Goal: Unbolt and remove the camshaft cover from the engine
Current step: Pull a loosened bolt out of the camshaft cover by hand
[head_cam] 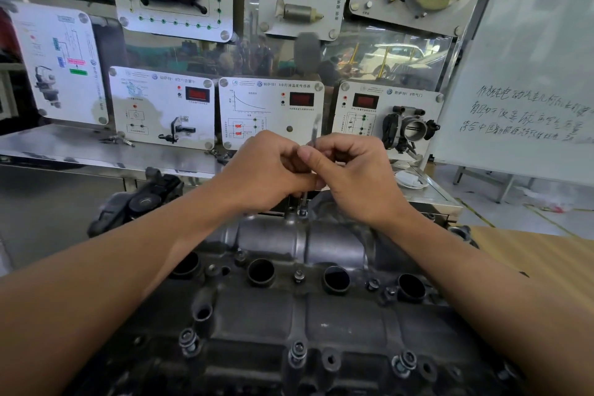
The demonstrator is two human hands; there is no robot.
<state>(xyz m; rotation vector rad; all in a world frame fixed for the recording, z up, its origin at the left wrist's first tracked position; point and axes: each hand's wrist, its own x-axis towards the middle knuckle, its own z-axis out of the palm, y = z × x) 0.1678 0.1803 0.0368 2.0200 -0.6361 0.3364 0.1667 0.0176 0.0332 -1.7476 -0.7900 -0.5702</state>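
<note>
The dark grey camshaft cover (334, 244) lies across the engine below me, with several round plug wells and bolts along its edges. A thin metal key tool (314, 135) stands upright on a bolt (302, 211) at the cover's far edge. My left hand (266, 170) grips the tool's lower shaft, its fingers curled round it. My right hand (350, 170) pinches the tool's upper part, whose blurred tip sticks up above my thumb. Both hands touch each other above the bolt.
Bolts stand along the near edge (297, 354) and the middle (299, 275) of the cover. A black part (144, 199) sits on the engine's far left. A steel bench (96, 151) with sensor display panels stands behind, a whiteboard (530, 74) to the right.
</note>
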